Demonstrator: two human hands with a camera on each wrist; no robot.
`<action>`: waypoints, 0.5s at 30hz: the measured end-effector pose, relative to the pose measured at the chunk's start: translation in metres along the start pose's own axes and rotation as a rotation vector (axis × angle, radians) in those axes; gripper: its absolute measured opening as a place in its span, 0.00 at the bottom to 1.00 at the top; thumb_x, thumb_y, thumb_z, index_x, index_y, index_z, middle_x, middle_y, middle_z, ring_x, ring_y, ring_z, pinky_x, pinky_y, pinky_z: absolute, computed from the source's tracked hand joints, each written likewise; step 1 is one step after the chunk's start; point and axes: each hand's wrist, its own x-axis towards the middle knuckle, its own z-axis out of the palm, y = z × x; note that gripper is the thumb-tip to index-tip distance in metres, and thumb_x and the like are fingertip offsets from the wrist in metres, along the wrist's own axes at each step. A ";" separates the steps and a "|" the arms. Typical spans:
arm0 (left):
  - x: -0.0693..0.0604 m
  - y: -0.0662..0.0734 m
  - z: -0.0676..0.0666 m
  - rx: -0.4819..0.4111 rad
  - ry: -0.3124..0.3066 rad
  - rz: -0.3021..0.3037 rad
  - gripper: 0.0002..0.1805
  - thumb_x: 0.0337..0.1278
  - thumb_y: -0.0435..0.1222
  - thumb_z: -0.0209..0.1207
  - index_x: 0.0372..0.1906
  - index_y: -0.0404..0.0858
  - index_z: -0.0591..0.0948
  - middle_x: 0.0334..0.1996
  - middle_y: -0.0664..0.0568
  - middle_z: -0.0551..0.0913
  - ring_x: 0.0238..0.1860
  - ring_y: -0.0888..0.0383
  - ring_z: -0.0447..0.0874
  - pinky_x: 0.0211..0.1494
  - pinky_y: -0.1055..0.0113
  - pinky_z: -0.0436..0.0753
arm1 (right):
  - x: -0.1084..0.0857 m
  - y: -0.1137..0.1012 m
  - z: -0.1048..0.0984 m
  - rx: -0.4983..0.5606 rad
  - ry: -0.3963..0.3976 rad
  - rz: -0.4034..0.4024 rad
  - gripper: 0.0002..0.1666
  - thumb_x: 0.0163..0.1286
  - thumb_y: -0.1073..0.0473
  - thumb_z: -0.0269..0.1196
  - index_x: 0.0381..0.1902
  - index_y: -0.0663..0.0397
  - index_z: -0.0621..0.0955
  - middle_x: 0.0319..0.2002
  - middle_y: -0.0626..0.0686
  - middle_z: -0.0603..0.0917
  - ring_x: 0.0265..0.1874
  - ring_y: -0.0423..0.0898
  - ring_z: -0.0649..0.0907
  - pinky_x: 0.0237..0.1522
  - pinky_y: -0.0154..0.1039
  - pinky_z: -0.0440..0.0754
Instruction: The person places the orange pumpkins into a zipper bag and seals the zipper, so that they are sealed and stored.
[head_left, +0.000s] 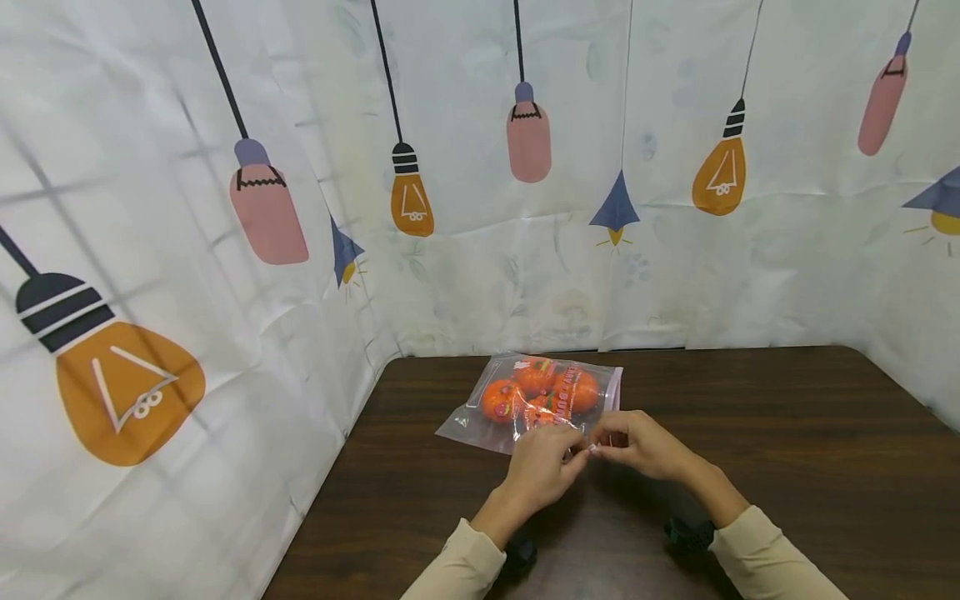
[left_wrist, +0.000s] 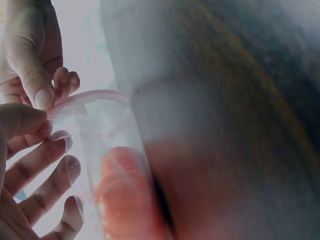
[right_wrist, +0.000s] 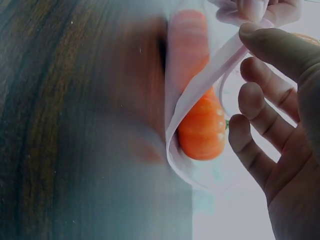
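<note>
A clear plastic zip bag (head_left: 472, 427) with red print lies on the table, holding several round orange fruits (head_left: 501, 401). One fruit (right_wrist: 201, 131) shows a bit of green stem in the right wrist view. My left hand (head_left: 542, 465) pinches the bag's near corner by its opening edge between thumb and index finger. Close beside it, my right hand (head_left: 647, 446) pinches the same pinkish-white rim (right_wrist: 200, 82). The other fingers of the left hand (left_wrist: 37, 175) lie against the film. In the right wrist view the rim bows away from the fruit, leaving the mouth parted.
The dark brown wooden table (head_left: 787, 433) extends to both sides of the bag. White curtains (head_left: 480, 283) printed with lamps and bulbs hang behind the table and along its left side. Dark straps (head_left: 688, 533) sit near both wrists, at the cream sleeves (head_left: 772, 554).
</note>
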 end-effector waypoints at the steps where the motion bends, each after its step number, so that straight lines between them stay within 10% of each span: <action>1: 0.000 0.000 0.000 0.007 0.013 0.008 0.03 0.58 0.44 0.67 0.30 0.53 0.86 0.26 0.67 0.84 0.27 0.72 0.76 0.33 0.77 0.73 | 0.000 0.000 0.000 -0.008 0.000 -0.007 0.03 0.69 0.58 0.68 0.39 0.41 0.84 0.31 0.42 0.83 0.28 0.32 0.75 0.29 0.31 0.78; 15: 0.003 0.004 -0.010 -0.098 0.036 0.002 0.03 0.61 0.42 0.66 0.32 0.50 0.87 0.29 0.64 0.86 0.26 0.71 0.80 0.31 0.81 0.71 | 0.000 0.003 -0.009 -0.098 0.024 -0.048 0.05 0.69 0.58 0.68 0.41 0.40 0.85 0.32 0.39 0.84 0.30 0.31 0.77 0.31 0.31 0.79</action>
